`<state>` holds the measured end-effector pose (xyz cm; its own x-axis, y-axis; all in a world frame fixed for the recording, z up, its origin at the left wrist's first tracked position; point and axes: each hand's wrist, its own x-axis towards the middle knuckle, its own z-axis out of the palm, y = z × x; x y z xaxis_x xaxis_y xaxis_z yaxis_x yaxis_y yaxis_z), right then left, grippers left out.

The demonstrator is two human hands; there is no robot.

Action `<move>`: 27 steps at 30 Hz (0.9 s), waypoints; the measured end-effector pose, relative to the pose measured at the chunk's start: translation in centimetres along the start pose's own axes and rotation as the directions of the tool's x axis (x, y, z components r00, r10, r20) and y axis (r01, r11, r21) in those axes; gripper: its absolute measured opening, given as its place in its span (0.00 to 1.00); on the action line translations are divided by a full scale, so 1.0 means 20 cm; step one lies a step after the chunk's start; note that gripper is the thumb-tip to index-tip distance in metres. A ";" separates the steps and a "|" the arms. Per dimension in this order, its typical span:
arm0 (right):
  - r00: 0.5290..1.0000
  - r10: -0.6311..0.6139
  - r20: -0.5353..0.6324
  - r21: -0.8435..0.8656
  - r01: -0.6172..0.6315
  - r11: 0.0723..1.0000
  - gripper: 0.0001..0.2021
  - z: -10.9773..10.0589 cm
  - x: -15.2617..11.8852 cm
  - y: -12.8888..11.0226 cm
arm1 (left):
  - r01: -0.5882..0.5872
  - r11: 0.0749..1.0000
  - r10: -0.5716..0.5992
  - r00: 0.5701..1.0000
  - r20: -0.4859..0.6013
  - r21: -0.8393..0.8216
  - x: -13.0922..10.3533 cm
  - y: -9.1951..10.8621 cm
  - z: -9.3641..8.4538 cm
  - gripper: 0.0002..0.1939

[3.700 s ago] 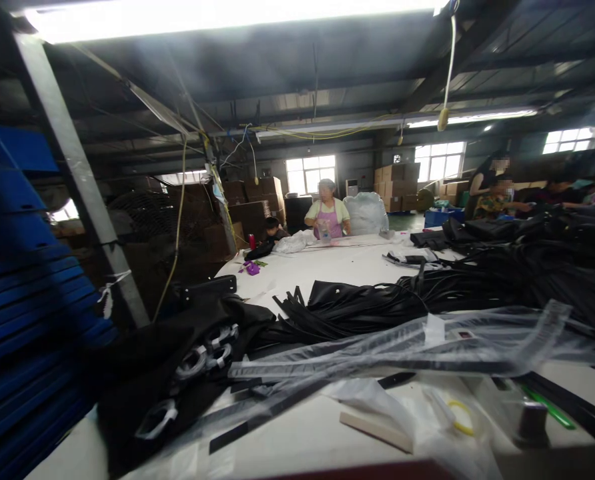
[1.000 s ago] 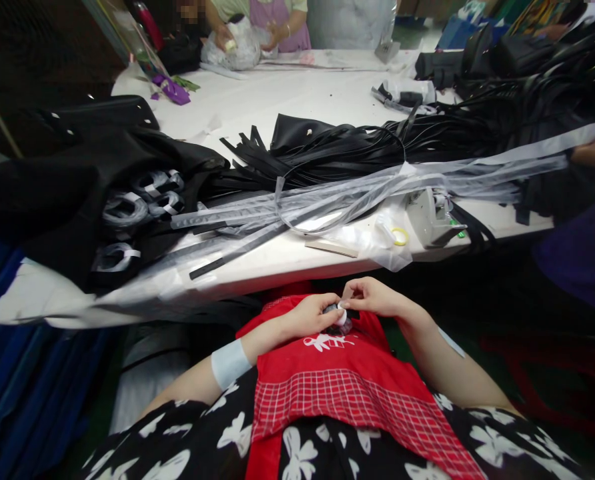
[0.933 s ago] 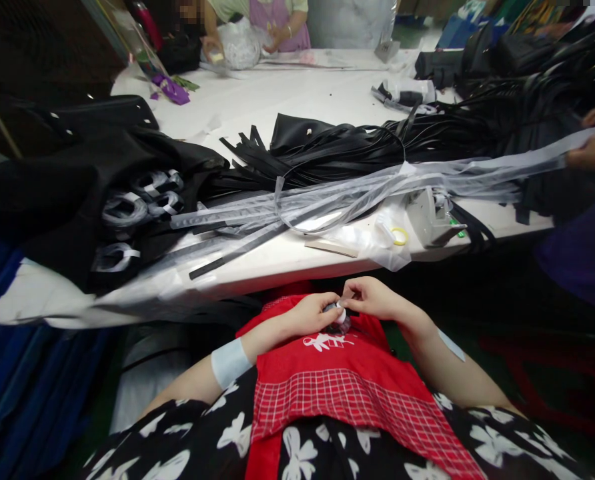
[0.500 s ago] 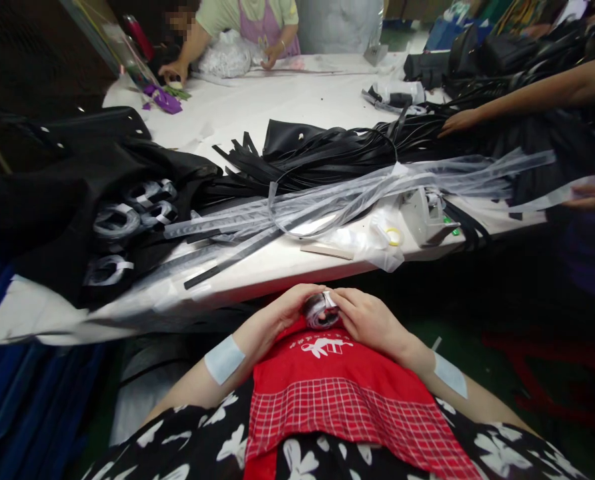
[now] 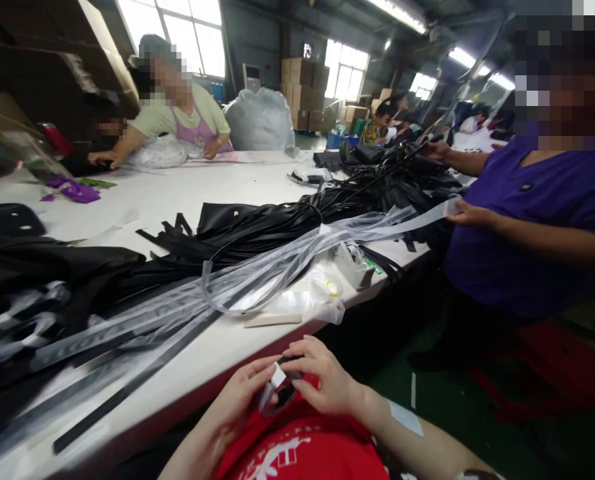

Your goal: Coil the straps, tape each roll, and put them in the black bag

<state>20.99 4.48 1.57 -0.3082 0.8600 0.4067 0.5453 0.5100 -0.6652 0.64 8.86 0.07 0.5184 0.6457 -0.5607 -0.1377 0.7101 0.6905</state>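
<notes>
Close to my red apron I hold a small coiled strap (image 5: 267, 404) wrapped in clear plastic, with a white piece of tape (image 5: 278, 375) across its top. My left hand (image 5: 241, 393) grips the left side of the coil. The fingers of my right hand (image 5: 325, 377) are bent round its right side, near the white tape. On the table ahead lie long clear plastic sleeves (image 5: 257, 260) and a loose dark strap (image 5: 127, 385). Similar wrapped coils (image 5: 20, 320) rest at the far left, blurred.
A tape dispenser (image 5: 352, 265), a yellow ring (image 5: 332, 288) and a flat strip (image 5: 272, 321) lie by the table edge (image 5: 197, 380). Black straps (image 5: 272, 230) are heaped behind. A co-worker in purple (image 5: 537, 207) holds a clear sleeve; another person (image 5: 192, 120) stands across the table.
My view has lifted and swung to the right, so more of the room shows. The coil stays in both hands and is now tilted. The purple-clad co-worker's far hand has moved away from the black straps.
</notes>
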 end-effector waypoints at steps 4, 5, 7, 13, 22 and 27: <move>0.890 0.190 -0.415 -0.157 -0.276 0.948 0.08 -0.36 0.15 0.30 | -0.012 0.999 0.015 0.998 -0.057 0.053 -0.01 -0.02 0.00 0.33; 0.793 0.319 -0.520 -0.132 -0.443 0.887 0.08 -0.47 0.19 0.40 | -0.016 0.998 0.020 0.998 -0.065 0.062 -0.01 -0.03 0.00 0.34; 0.686 0.406 -0.604 -0.092 -0.566 0.819 0.08 -0.68 0.25 0.59 | -0.038 0.998 0.043 0.996 -0.081 0.057 -0.02 -0.04 0.01 0.33; 0.597 0.636 -0.490 0.041 -0.712 0.701 0.12 -0.87 0.27 0.94 | -0.058 0.996 0.063 0.995 -0.073 0.065 -0.04 -0.10 0.03 0.33; 0.579 0.656 -0.484 0.153 -0.682 0.715 0.10 -0.87 0.21 1.01 | -0.058 0.996 0.061 0.997 -0.043 0.074 -0.03 -0.16 0.07 0.30; 0.563 0.618 -0.549 0.161 -0.654 0.739 0.12 -0.85 0.07 0.96 | -0.070 0.995 0.073 0.997 -0.041 0.070 -0.02 -0.16 0.06 0.31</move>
<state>44.25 15.28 -0.07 0.5910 0.7904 0.1615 0.4788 -0.1826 -0.8587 1.94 6.05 -1.38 0.4720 0.7066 -0.5271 -0.1137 0.6417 0.7584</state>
